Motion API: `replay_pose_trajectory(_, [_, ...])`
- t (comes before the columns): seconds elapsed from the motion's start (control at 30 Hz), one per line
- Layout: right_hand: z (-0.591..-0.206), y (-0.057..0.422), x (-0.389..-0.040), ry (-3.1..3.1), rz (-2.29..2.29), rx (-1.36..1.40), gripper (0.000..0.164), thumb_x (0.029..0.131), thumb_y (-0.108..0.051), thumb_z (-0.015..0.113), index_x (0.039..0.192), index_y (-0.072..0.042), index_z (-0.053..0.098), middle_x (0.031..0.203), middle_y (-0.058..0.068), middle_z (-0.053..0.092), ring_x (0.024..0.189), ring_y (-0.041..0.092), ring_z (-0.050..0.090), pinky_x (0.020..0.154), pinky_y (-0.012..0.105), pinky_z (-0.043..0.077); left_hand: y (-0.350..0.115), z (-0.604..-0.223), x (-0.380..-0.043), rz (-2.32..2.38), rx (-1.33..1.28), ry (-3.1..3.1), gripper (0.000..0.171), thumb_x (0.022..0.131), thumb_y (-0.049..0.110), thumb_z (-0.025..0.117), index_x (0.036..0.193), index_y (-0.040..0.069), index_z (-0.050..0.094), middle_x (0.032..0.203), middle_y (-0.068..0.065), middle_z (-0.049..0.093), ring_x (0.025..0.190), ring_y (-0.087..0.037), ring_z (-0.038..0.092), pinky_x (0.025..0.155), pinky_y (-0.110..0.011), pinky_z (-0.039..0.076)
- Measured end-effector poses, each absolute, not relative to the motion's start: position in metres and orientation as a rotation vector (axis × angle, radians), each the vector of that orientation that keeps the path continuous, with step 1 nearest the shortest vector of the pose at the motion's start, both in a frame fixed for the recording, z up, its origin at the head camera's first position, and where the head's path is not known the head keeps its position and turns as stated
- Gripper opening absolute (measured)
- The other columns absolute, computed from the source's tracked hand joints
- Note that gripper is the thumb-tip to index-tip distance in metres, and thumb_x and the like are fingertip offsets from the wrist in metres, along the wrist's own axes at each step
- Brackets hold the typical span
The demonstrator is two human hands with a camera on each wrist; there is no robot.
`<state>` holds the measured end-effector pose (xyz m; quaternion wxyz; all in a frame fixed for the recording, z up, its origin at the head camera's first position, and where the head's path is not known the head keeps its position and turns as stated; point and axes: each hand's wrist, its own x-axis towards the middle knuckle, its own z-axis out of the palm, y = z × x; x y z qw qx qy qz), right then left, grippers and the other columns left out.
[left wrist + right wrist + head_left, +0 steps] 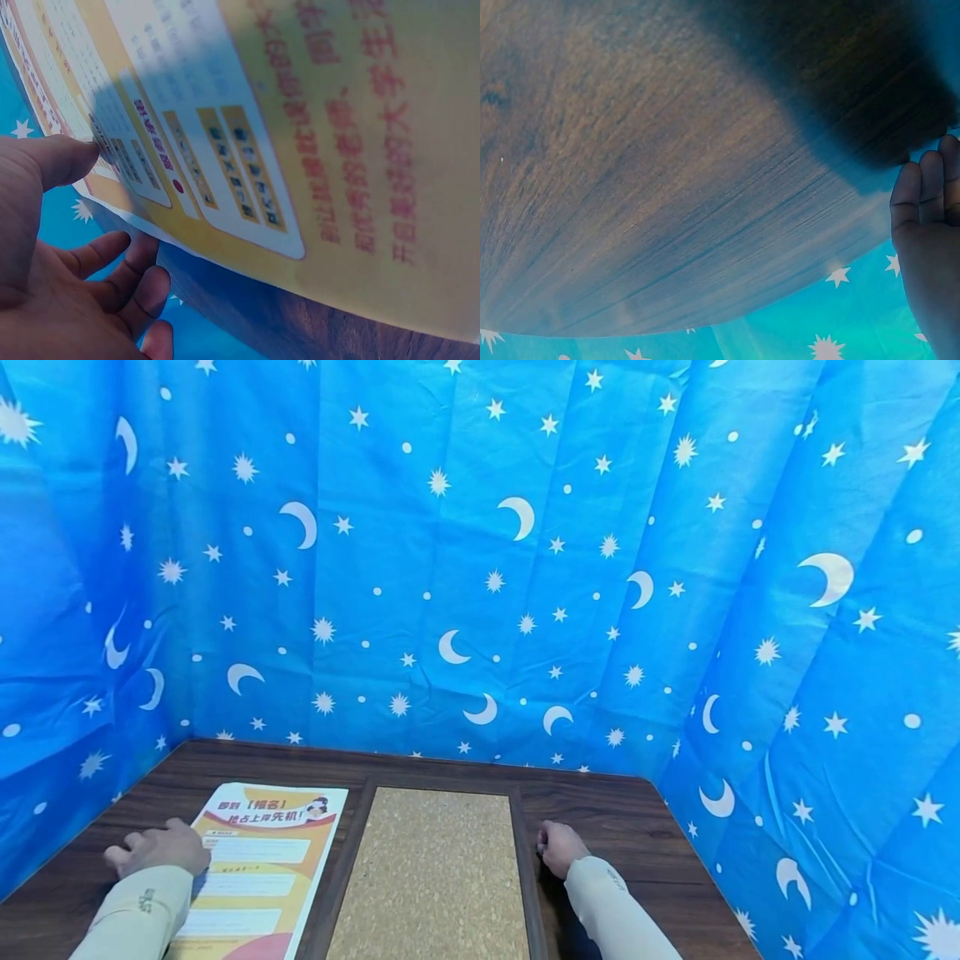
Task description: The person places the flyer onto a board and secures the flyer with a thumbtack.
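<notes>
A printed flyer (258, 897) in yellow, orange and white lies on the left of the dark wooden table. My left hand (159, 850) is at its left edge. In the left wrist view, the thumb (71, 157) reaches to the flyer's surface, while the other fingers (146, 296) are spread and slightly bent beyond its edge. To the right of the cork panel, my right hand (562, 850) rests on the table with loosely curled fingers. The right wrist view shows part of that hand (934, 217), with nothing visible in it.
A cork panel (435, 877) with a dark frame lies at the middle of the wooden table (645, 835). A blue curtain (405, 552) with white stars and moons encloses the back and both sides.
</notes>
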<state>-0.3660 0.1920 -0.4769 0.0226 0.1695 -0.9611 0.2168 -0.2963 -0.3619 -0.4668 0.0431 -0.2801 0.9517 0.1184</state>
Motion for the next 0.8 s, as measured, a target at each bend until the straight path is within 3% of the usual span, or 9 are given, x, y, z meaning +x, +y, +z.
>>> replay_pose_trajectory(0.2, [-0.4766, 0.1930, -0.3629, -2.915, 0.650, 0.588, 0.022, 0.079, 0.009, 0.059, 0.073, -0.009, 0.048, 0.068, -0.001, 0.046, 0.062, 0.016, 0.044, 0.057, 0.032, 0.040, -0.3649, -0.4683, -0.2975, 0.398, -0.861, 2.897, 0.065, 0.081, 0.020, 0.069, 0.116, -0.022, 0.033, 0.095, -0.038, 0.048, 0.092, -0.054, 0.037, 0.087, -0.060, 0.023])
replay_pose_trajectory(0.43, [-0.4792, 0.1915, -0.3662, -2.975, 0.625, 0.523, 0.022, 0.081, 0.010, 0.059, 0.075, -0.009, 0.050, 0.070, -0.001, 0.046, 0.064, 0.016, 0.045, 0.058, 0.032, 0.040, -0.3653, -0.4679, -0.2976, 0.394, -0.866, 2.882, 0.062, 0.081, 0.021, 0.069, 0.112, -0.022, 0.037, 0.091, -0.035, 0.050, 0.092, -0.052, 0.038, 0.088, -0.060, 0.023])
replay_pose_trajectory(0.8, [-0.4785, 0.1891, -0.3663, -2.958, 0.592, 0.520, 0.025, 0.075, 0.015, 0.056, 0.073, -0.010, 0.051, 0.068, -0.003, 0.045, 0.063, 0.014, 0.044, 0.058, 0.029, 0.039, -0.3722, -0.4668, -0.2943, 0.339, -0.731, 2.885, 0.017, 0.085, 0.003, 0.061, 0.094, -0.010, 0.059, 0.079, -0.023, 0.055, 0.086, -0.051, 0.043, 0.085, -0.065, 0.022])
